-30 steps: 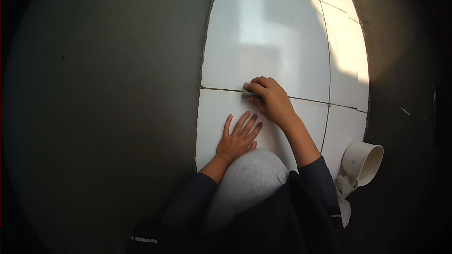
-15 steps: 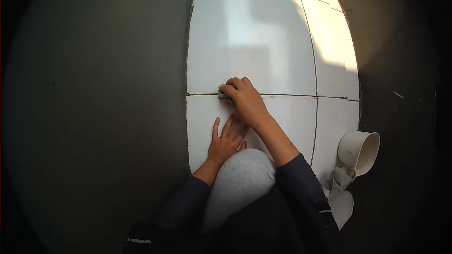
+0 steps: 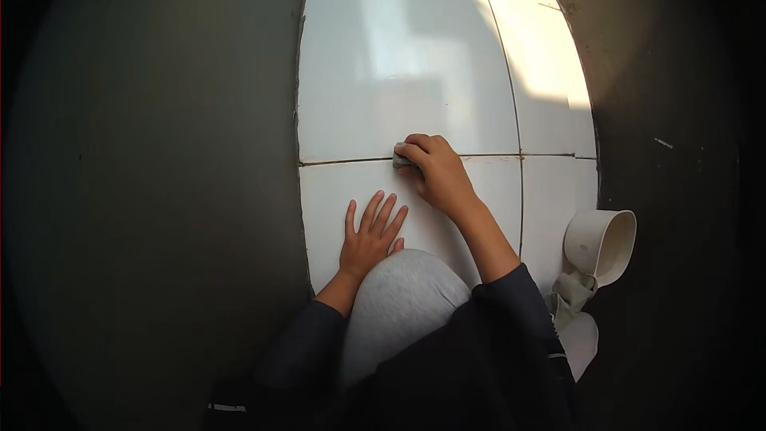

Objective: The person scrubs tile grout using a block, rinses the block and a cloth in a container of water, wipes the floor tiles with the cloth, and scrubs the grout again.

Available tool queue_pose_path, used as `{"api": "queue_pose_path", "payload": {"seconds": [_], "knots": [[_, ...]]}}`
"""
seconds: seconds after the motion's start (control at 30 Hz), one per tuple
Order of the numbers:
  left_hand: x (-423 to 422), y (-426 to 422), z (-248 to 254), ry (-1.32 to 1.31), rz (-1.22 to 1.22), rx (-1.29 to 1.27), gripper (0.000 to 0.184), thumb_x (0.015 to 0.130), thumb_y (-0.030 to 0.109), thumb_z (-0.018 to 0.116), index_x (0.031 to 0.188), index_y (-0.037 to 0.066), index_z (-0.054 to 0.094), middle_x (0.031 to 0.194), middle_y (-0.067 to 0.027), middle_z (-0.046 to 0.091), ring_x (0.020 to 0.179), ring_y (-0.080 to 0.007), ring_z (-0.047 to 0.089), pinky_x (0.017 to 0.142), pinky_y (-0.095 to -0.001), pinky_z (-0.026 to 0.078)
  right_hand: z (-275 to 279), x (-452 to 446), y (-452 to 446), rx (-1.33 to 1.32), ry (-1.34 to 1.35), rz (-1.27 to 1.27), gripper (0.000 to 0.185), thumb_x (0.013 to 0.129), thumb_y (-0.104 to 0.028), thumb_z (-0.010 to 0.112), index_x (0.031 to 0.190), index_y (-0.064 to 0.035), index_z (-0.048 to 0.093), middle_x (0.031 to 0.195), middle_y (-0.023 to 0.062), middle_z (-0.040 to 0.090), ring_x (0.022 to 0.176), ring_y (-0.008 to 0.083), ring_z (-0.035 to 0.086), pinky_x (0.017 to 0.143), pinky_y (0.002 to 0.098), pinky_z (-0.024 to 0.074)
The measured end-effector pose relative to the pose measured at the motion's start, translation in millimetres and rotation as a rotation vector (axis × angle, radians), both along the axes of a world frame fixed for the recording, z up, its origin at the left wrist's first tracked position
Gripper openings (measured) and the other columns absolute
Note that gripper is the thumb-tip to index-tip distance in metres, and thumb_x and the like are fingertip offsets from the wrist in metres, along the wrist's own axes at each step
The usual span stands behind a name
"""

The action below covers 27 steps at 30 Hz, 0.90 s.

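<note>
My left hand [image 3: 371, 235] lies flat on a white tile [image 3: 495, 215], fingers spread, with nothing in it. Up and to the right of it, my right hand [image 3: 437, 172] is closed around a small grey piece [image 3: 400, 156], which looks like a folded cloth or pad. That grey piece rests on the dark joint line [image 3: 343, 162] between two white tiles. My fingers cover part of it, so its full shape is hidden.
A white round container [image 3: 585, 241] lies tipped at the right edge of the tiles, with a greenish-grey cloth [image 3: 574, 290] beside it. Below is another pale object [image 3: 581, 339], partly hidden by my sleeve. My grey-clothed knee [image 3: 407, 295] is between my arms.
The view has shifted, moving the tiles left in the picture. Over the last half second my right hand with the grey piece has slid right along the joint, away from my left hand.
</note>
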<state>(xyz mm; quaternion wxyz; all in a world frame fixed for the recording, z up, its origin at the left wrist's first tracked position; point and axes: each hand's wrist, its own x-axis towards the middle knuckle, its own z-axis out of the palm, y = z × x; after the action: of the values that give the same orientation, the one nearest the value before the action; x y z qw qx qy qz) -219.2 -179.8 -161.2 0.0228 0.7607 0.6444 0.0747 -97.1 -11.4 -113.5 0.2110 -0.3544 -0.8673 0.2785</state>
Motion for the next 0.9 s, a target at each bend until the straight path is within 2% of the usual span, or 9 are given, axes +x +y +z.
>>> {"api": "queue_pose_path", "payload": {"seconds": [0.17, 0.37, 0.57, 0.63, 0.77, 0.8, 0.9], "knots": [[0.3, -0.1, 5.4, -0.027, 0.017, -0.049, 0.057, 0.084, 0.037, 0.055, 0.137, 0.019, 0.046, 0.149, -0.0074, 0.033, 0.141, -0.0247, 0.026, 0.112, -0.0577, 0.015, 4.0, 25.4, 7.7, 0.003, -0.094, 0.040, 0.036, 0.075, -0.002, 0.069, 0.110, -0.0073, 0.064, 0.113, 0.0102, 0.060, 0.101, 0.0295, 0.056, 0.088, 0.0374, 0.0474], [0.9, 0.2, 8.2, -0.063, 0.020, -0.042, 0.055, 0.086, 0.035, 0.054, 0.137, 0.019, 0.046, 0.148, -0.0083, 0.034, 0.140, -0.0253, 0.027, 0.112, -0.0578, 0.014, 15.8, 105.7, 31.5, 0.006, -0.208, -0.132, 0.033, 0.075, 0.000, 0.068, 0.107, -0.0075, 0.065, 0.109, 0.0090, 0.062, 0.098, 0.0300, 0.057, 0.084, 0.0381, 0.0490], [0.9, 0.8, 11.4, -0.050, 0.014, -0.066, 0.055, 0.086, 0.035, 0.053, 0.138, 0.018, 0.046, 0.148, -0.0086, 0.034, 0.140, -0.0257, 0.027, 0.112, -0.0575, 0.014, 5.1, 28.2, 5.7, 0.064, -0.067, -0.045, 0.031, 0.075, -0.003, 0.069, 0.106, -0.0061, 0.065, 0.111, 0.0108, 0.061, 0.101, 0.0296, 0.057, 0.086, 0.0379, 0.0490], [0.9, 0.8, 9.2, -0.046, 0.008, -0.060, 0.055, 0.086, 0.035, 0.053, 0.138, 0.018, 0.045, 0.148, -0.0086, 0.034, 0.140, -0.0257, 0.027, 0.112, -0.0575, 0.014, 3.5, 13.0, 0.8, 0.091, -0.175, -0.029, 0.031, 0.076, -0.002, 0.067, 0.106, -0.0068, 0.065, 0.112, 0.0106, 0.061, 0.102, 0.0292, 0.057, 0.086, 0.0378, 0.0489], [1.3, -0.8, 8.7, -0.045, 0.017, -0.059, 0.056, 0.086, 0.035, 0.053, 0.138, 0.018, 0.044, 0.148, -0.0085, 0.033, 0.140, -0.0255, 0.026, 0.113, -0.0576, 0.013, 18.1, 59.6, 14.6, 0.053, -0.234, -0.072, 0.031, 0.078, 0.001, 0.064, 0.108, -0.0064, 0.065, 0.113, 0.0120, 0.061, 0.102, 0.0306, 0.056, 0.086, 0.0381, 0.0490], [0.9, -1.2, 8.0, -0.049, 0.030, -0.060, 0.056, 0.086, 0.035, 0.053, 0.138, 0.018, 0.044, 0.148, -0.0085, 0.033, 0.140, -0.0255, 0.026, 0.113, -0.0576, 0.013, 12.3, 79.2, 18.8, 0.149, -0.233, -0.119, 0.024, 0.079, -0.004, 0.063, 0.103, -0.0097, 0.064, 0.109, 0.0106, 0.062, 0.099, 0.0305, 0.057, 0.080, 0.0382, 0.0517], [1.5, -2.1, 7.1, -0.055, 0.019, -0.050, 0.056, 0.086, 0.035, 0.054, 0.139, 0.018, 0.044, 0.149, -0.0085, 0.032, 0.141, -0.0253, 0.026, 0.113, -0.0576, 0.013, 16.0, 110.2, 24.8, 0.089, -0.308, -0.262, 0.031, 0.076, -0.002, 0.068, 0.105, -0.0095, 0.064, 0.109, 0.0094, 0.062, 0.098, 0.0303, 0.057, 0.081, 0.0384, 0.0507]]}}
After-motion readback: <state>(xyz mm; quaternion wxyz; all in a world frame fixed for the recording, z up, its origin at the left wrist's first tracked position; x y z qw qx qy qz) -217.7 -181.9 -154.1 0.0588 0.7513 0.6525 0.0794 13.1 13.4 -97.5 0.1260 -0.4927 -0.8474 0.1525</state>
